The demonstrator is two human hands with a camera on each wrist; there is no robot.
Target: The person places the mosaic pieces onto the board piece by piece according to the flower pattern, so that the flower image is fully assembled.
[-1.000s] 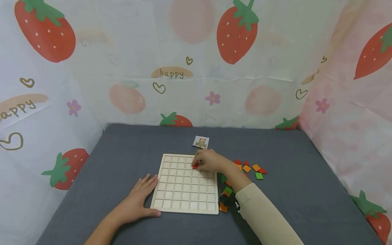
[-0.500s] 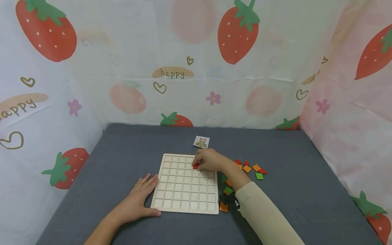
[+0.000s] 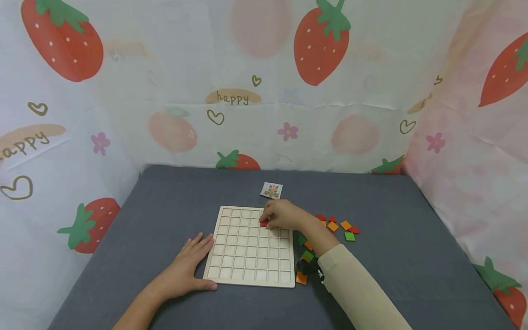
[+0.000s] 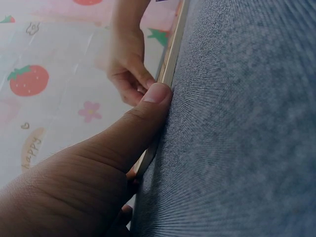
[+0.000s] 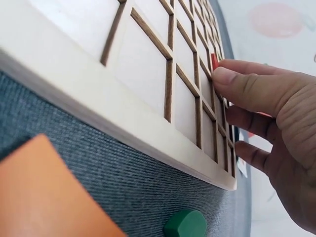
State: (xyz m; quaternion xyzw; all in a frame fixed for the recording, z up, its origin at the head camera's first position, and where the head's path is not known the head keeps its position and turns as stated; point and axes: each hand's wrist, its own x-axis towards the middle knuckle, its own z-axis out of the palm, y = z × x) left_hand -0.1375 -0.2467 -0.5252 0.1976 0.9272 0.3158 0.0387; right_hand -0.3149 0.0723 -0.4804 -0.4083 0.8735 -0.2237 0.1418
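Observation:
A pale wooden grid board (image 3: 239, 262) lies on the grey cloth. My right hand (image 3: 283, 214) is over its upper right part and pinches a small red tile (image 3: 263, 224) between thumb and finger. In the right wrist view the red tile (image 5: 214, 60) stands tilted at the cells; whether it touches the cell floor I cannot tell. Spread along the board's left edge, my left hand (image 3: 185, 268) rests with straight fingers. Its thumb (image 4: 155, 98) touches the board's near edge.
Right of the board lie loose tiles: green (image 3: 349, 236), orange (image 3: 332, 226) and red (image 3: 354, 229), partly hidden by the right forearm. A small card (image 3: 272, 190) with a flower pattern lies behind the board. Strawberry-print curtains (image 3: 177, 82) enclose the table at the back and sides.
Both hands hold almost the same place throughout, with the red tile still pinched at the same cells. Only the head view shifts very slightly.

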